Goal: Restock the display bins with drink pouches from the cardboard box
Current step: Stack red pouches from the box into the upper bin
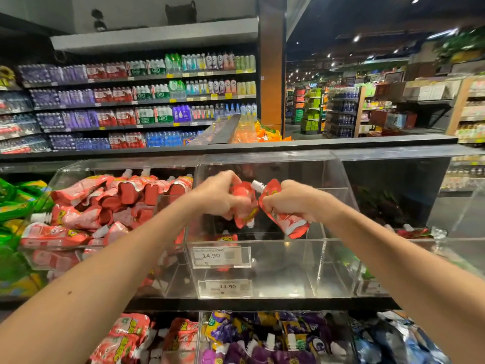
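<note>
We note two soft foil drink pouches, glossy red with pale pink print, crinkled where they are squeezed, each with a white screw spout. The left pouch (243, 195) hangs spout-down; the right pouch (292, 225) is tilted with its spout up and toward the left one, its flat base flaring out below the fist. Both sit above the opening of the centre bin (315, 258), a clear, hard-edged acrylic box with a sloped lid and a reflective floor; one red pouch shows low inside it, behind the front wall. The left hand (220, 198) has its grip fully curled round the left pouch, knuckles up, wrist bent slightly down. The right hand (291, 203) mirrors it, with its grip a tight fist round the middle of the right pouch. The two fists are near each other and the pouches touch or nearly touch between them; motion blur keeps us from telling which. Both forearms are bare and stretched forward. The left bin (65, 174), also acrylic, is heaped with matching red pouches (105, 206). Two white price tags (219, 256) reading 14.90 sit in clear holders on the front. The lower bins (200, 337) hold red and purple pouches (262, 342).
</note>
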Demonstrator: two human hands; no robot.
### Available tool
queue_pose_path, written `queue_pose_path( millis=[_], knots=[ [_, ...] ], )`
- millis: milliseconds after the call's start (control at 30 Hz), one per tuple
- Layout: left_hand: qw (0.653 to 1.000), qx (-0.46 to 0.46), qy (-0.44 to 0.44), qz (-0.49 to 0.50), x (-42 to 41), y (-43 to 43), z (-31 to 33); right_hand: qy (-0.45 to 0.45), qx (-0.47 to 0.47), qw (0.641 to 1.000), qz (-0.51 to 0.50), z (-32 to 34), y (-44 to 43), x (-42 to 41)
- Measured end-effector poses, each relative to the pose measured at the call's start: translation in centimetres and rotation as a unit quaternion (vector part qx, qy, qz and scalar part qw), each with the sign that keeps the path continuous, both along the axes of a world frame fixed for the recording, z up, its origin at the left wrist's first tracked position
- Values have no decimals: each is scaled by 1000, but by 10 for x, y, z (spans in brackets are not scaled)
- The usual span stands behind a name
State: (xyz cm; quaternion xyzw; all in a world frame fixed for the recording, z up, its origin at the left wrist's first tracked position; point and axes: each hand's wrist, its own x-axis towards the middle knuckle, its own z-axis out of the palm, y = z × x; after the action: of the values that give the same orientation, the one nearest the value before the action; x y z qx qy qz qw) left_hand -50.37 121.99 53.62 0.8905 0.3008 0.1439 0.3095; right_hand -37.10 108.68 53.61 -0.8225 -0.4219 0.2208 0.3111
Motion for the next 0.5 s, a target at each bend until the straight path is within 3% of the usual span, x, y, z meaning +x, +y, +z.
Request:
queue_pose_path(
  millis=[67,133,300,400,500],
  knots=[
    [988,117,104,-17,8,5,-16,-61,-58,996,-9,-11,16,0],
    [970,164,173,-42,16,7,-25,-95,-139,986,12,-19,29,2],
    [933,218,267,-100,37,3,-35,-98,-299,946,82,-27,46,10],
    [908,243,307,-148,46,1,-49,-82,-326,935,114,-31,54,11],
    [907,207,328,-165,46,6,-56,-92,-322,933,133,-39,60,12]
  ],
)
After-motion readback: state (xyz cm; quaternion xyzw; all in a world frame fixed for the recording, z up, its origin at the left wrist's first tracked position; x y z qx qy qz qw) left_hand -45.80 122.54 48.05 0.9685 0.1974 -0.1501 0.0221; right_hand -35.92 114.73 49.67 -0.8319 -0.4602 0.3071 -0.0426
